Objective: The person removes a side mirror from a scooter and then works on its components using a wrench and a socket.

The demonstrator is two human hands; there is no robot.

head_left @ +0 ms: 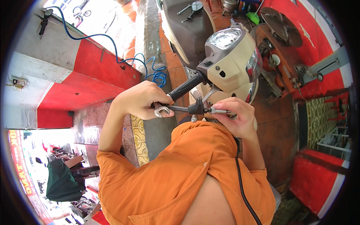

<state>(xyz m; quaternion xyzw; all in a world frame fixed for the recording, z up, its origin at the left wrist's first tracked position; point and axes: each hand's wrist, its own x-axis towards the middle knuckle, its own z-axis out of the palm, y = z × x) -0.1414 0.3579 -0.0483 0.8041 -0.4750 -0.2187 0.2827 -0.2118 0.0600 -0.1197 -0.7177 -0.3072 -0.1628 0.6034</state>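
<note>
My left hand (144, 99) is closed around an open-end wrench (162, 111), whose silver jaw sticks out below the fingers. From beside that jaw a dark rod (177, 108) runs right, through a black cone-shaped rubber boot (195, 107), to a silver threaded fitting (219, 111). My right hand (238, 115) pinches this fitting between thumb and fingers. Whether the left fingers also grip the rod is hidden. Just beyond the hands is the scooter's black handlebar grip (187, 85), with a brake lever (210, 93) beside it.
A cream scooter (234, 60) stands ahead, a mirror (197, 6) and a silver tool (183, 9) on its brown seat (187, 30). A coiled blue hose (159, 77) lies left. At right are a workbench (277, 56) with parts and a red cabinet (317, 182).
</note>
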